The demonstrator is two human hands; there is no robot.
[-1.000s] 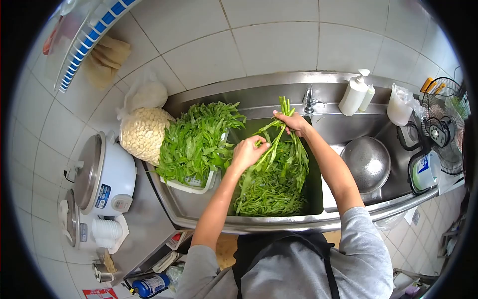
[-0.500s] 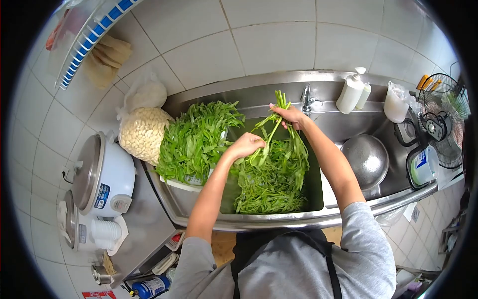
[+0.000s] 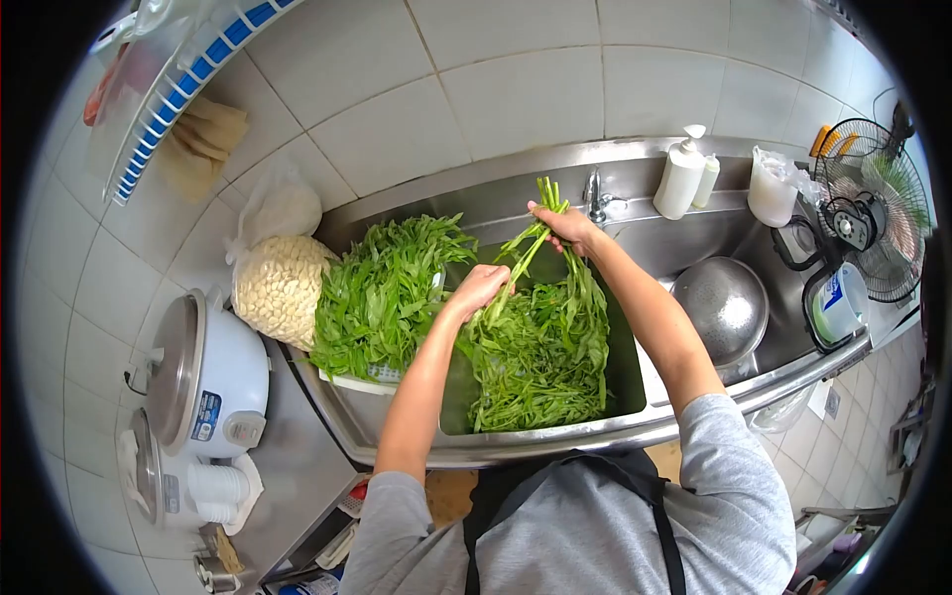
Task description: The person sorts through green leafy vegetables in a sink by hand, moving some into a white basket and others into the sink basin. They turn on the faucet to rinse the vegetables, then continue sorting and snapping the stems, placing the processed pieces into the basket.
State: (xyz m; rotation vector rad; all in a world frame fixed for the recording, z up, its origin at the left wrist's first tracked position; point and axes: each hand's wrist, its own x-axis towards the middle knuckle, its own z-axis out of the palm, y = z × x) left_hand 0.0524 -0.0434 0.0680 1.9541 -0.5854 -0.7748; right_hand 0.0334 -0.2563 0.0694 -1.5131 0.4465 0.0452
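My right hand (image 3: 565, 226) is closed round the pale stem ends of a bunch of water spinach (image 3: 547, 192), held up over the sink basin near the faucet (image 3: 597, 196). Lower and to the left, my left hand (image 3: 482, 288) is closed round some stems of the same bunch, its fingertips partly hidden. Leaves hang from the bunch onto a heap of greens (image 3: 540, 367) in the sink basin (image 3: 627, 382). Left of the basin, a white basket (image 3: 362, 384) is piled high with leafy greens (image 3: 387, 288).
A metal bowl (image 3: 722, 309) lies in the right basin. Behind it stand a pump bottle (image 3: 680, 178) and a bagged container (image 3: 773, 188). A fan (image 3: 863, 223) is at far right. On the left are a bag of pale beans or nuts (image 3: 280, 293) and a rice cooker (image 3: 228, 382).
The view has shifted slightly. My left hand has closed round the stems below my right hand, and the stems between the hands now run straighter. My right hand keeps its hold.
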